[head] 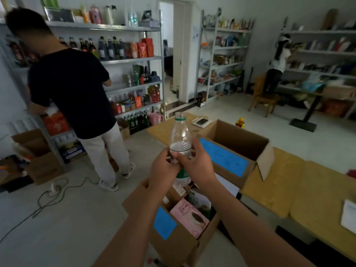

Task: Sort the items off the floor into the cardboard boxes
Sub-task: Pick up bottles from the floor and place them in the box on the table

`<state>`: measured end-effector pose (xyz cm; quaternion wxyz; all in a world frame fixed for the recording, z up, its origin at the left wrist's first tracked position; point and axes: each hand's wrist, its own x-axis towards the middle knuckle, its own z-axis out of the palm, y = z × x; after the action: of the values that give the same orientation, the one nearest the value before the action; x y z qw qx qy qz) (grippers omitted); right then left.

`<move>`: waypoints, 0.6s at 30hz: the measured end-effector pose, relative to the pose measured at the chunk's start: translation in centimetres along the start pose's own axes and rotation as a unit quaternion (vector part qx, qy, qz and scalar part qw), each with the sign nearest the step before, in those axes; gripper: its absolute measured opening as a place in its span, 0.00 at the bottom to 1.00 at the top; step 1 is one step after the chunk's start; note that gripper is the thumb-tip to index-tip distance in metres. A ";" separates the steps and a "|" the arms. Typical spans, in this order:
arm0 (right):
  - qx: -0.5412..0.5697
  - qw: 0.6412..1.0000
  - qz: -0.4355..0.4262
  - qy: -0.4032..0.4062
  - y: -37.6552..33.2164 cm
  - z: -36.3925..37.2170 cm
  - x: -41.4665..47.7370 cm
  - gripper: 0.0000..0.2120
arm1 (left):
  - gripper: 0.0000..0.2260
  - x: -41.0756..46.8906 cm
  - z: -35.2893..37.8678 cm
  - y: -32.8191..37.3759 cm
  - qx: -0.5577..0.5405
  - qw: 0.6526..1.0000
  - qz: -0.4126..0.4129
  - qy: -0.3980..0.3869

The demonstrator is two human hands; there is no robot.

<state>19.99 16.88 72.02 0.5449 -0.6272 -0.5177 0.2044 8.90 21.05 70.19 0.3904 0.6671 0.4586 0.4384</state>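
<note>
A clear plastic bottle [180,132] with a green label and no cap stands upright in both my hands. My left hand [163,168] grips its lower body from the left and my right hand [196,162] wraps it from the right. Directly below them sits an open cardboard box [173,245] with a blue label; a pink carton [190,216] and other packs lie inside. A second, larger open cardboard box [250,143] with a long blue label stands just right of the bottle on a yellow table; its inside looks dark and bare.
A person in a black shirt [71,89] stands at the left shelves, back to me. Cables [54,193] trail across the floor on the left. The yellow table [285,182] runs along the right. Another person stands on a wooden chair [264,99] at the far shelves.
</note>
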 end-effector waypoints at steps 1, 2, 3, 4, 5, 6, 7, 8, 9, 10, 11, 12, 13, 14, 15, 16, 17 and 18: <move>0.004 1.000 0.015 -0.010 0.8 -0.2 0.2 0.25 | 0.12 0.2 0.7 -0.5 -0.004 1.000 0.000 -0.009; 0.007 0.999 0.028 -0.023 1.7 -0.5 0.4 0.27 | 0.14 0.5 1.4 -1.1 -0.012 1.000 -0.003 -0.021; 0.006 0.999 0.037 -0.035 2.8 -0.7 0.7 0.28 | 0.15 0.8 2.1 -1.7 -0.022 0.999 -0.010 -0.038; 0.002 0.998 0.043 -0.041 4.0 -1.0 1.2 0.28 | 0.17 1.2 2.8 -2.4 -0.026 0.998 -0.017 -0.058; -0.001 0.998 0.049 -0.042 5.2 -1.6 1.9 0.27 | 0.19 1.6 3.5 -3.1 -0.026 0.996 -0.023 -0.081; -0.002 0.998 0.057 -0.037 6.4 -2.4 2.9 0.27 | 0.23 2.1 4.3 -4.0 -0.026 0.994 -0.033 -0.101; -0.002 0.997 0.068 -0.032 7.6 -3.4 4.1 0.28 | 0.27 2.5 5.0 -4.9 -0.021 0.992 -0.054 -0.111; -0.004 0.996 0.081 -0.027 9.0 -4.6 5.7 0.29 | 0.27 3.0 5.7 -5.9 -0.014 0.991 -0.083 -0.108; -0.004 0.995 0.095 -0.020 10.5 -6.1 7.4 0.31 | 0.23 3.4 6.3 -6.9 -0.014 0.990 -0.109 -0.093; -0.004 0.994 0.106 -0.012 12.0 -7.7 9.3 0.31 | 0.14 3.7 6.7 -8.0 -0.003 0.990 -0.121 -0.068; -0.009 0.994 0.108 -0.003 13.6 -9.3 11.5 0.31 | 0.06 3.9 7.2 -8.8 0.022 0.991 -0.126 -0.043; -0.022 0.994 0.106 0.006 15.2 -10.9 13.7 0.31 | 0.09 4.1 7.8 -9.5 0.045 0.991 -0.120 -0.026; -0.043 0.993 0.105 0.012 16.7 -12.4 16.0 0.31 | 0.15 4.4 8.5 -10.4 0.055 0.991 -0.124 -0.010; -0.067 0.992 0.107 0.017 18.3 -13.7 18.2 0.33 | 0.18 4.6 9.4 -11.1 0.060 0.989 -0.134 0.006; -0.090 0.990 0.110 0.025 19.9 -14.9 20.3 0.34 | 0.19 4.9 10.4 -12.0 0.067 0.987 -0.146 0.021; -0.107 0.987 0.113 0.035 21.6 -15.9 22.2 0.35 | 0.20 5.3 11.4 -12.7 0.074 0.983 -0.166 0.027; -0.117 0.985 0.119 0.044 23.4 -16.6 23.8 0.36 | 0.19 5.7 12.4 -13.4 0.075 0.980 -0.185 0.028; -0.125 0.983 0.127 0.047 25.2 -17.1 25.1 0.36 | 0.19 6.0 13.4 -14.0 0.070 0.976 -0.207 0.027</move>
<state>54.35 34.00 62.72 0.4554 -0.7598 -0.4291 0.1765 18.89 29.03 54.47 0.4125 0.5717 0.6265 0.3325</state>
